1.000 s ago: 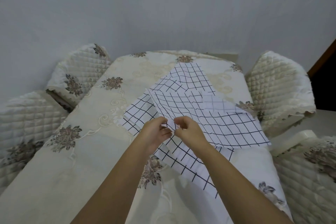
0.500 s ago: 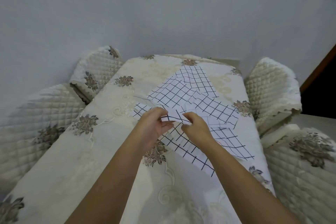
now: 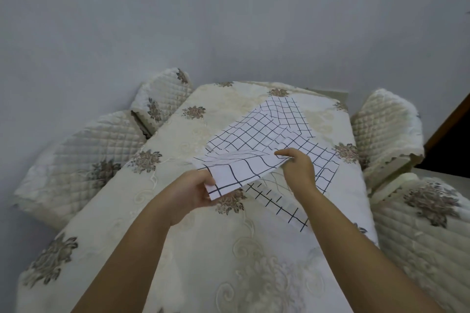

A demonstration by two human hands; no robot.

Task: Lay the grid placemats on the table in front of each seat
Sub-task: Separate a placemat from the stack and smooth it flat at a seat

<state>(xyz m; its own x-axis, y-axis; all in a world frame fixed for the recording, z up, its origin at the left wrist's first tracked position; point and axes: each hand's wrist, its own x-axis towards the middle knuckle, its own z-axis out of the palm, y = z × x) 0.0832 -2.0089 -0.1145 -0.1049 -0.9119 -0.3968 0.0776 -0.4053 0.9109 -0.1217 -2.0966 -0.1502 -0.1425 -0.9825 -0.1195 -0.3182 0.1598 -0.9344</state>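
Note:
A loose pile of white placemats with a black grid lies on the right half of the table, which wears a cream embroidered cloth. My left hand pinches the near corner of the top placemat and holds it lifted off the pile. My right hand grips the same placemat along its right edge, thumb on top. Another placemat shows flat beneath the lifted one.
Quilted cream chairs stand along both sides: two on the left, two on the right. A grey wall closes the far end. A dark doorway lies at the right edge.
My hands have moved apart and raised the top placemat off the pile; before, both pinched it close together at the pile's near edge. The view has shifted down and back.

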